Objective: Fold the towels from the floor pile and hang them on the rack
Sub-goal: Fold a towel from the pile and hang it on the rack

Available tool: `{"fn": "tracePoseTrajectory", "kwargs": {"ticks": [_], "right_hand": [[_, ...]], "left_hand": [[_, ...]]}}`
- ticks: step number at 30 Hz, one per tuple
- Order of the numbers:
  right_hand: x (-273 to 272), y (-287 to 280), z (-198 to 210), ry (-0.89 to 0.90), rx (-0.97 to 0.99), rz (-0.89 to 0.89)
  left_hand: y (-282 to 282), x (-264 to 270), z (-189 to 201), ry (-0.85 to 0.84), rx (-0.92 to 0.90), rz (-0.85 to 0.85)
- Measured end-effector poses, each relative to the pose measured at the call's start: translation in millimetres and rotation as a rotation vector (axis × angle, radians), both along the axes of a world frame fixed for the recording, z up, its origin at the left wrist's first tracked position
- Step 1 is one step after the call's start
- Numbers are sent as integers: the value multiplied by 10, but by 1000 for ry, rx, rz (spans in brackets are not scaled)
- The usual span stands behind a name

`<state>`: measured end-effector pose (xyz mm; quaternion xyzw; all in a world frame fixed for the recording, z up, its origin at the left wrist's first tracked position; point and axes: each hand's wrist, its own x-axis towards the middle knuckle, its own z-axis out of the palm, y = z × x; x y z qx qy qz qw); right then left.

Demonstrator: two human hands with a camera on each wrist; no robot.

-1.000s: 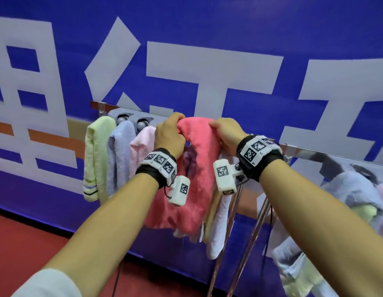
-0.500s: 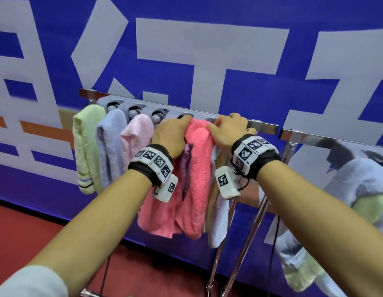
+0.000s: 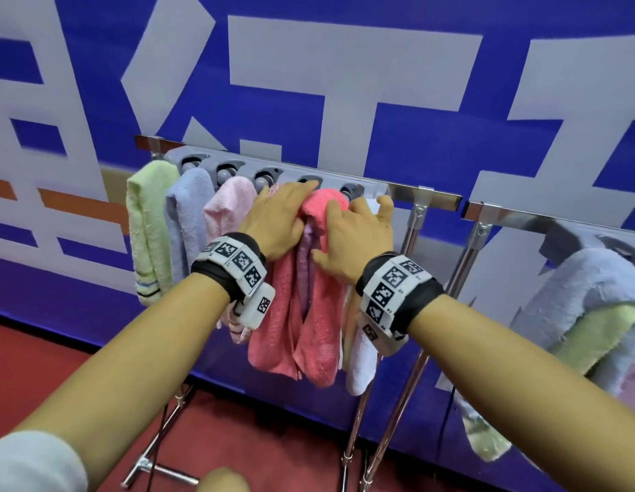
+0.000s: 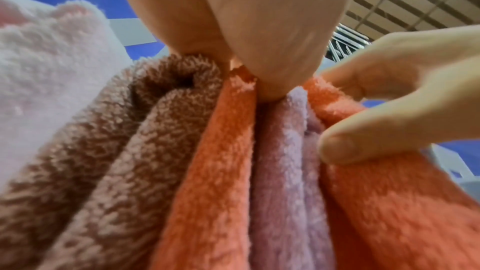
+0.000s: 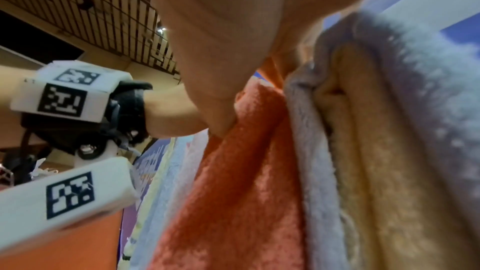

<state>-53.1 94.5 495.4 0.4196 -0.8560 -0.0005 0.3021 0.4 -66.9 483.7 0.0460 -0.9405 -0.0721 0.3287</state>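
While the coral-pink fluffy towel [image 3: 310,314] drapes over the chrome towel rack [image 3: 429,199] near its right end, between a pale pink towel [image 3: 227,204] and a white one [image 3: 362,363], the left hand [image 3: 278,221] lies on its left fold, fingers nearly straight; the right hand [image 3: 355,239] presses its right fold with spread, extended fingers, index on the crest.

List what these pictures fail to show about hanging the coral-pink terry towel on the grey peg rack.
- Peg under the coral-pink terry towel: head view, covered by the towel's bunched top and both hands.
- Left hand fingertips: head view, hidden behind the towel; left wrist view blurred.
- Right hand grip: right wrist view, palm blocks the fingers.
- Floor pile: outside every view.
- Grey peg rack right end: hidden by the hands.
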Motion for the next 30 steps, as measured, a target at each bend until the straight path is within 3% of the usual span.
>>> {"fn": "tracePoseTrajectory", "kwargs": {"ticks": [3, 5, 9, 12, 16, 21, 23, 27, 30], "right_hand": [[20, -85, 3, -16, -11, -33], [9, -139, 33, -37, -4, -51], [-107, -176, 131, -99, -104, -96], [-132, -127, 94, -161, -202, -64], [-158, -59, -61, -92, 12, 39], [-283, 101, -11, 37, 224, 143], [-339, 158, -24, 69, 232, 211], [-414, 243, -97, 134, 174, 250], [-444, 301, -129, 178, 111, 316]], "left_hand": [[29, 39, -47, -119, -159, 128], [56, 31, -72, -50, -181, 177], [136, -13, 48, 180, -42, 204], [242, -71, 165, 236, 90, 186], [261, -103, 184, 74, 162, 24], [301, 4, 42, 19, 207, -110], [376, 50, -89, 51, 104, -137], [579, 94, -451, 237, -274, -47], [590, 72, -716, 339, -359, -84]]}}
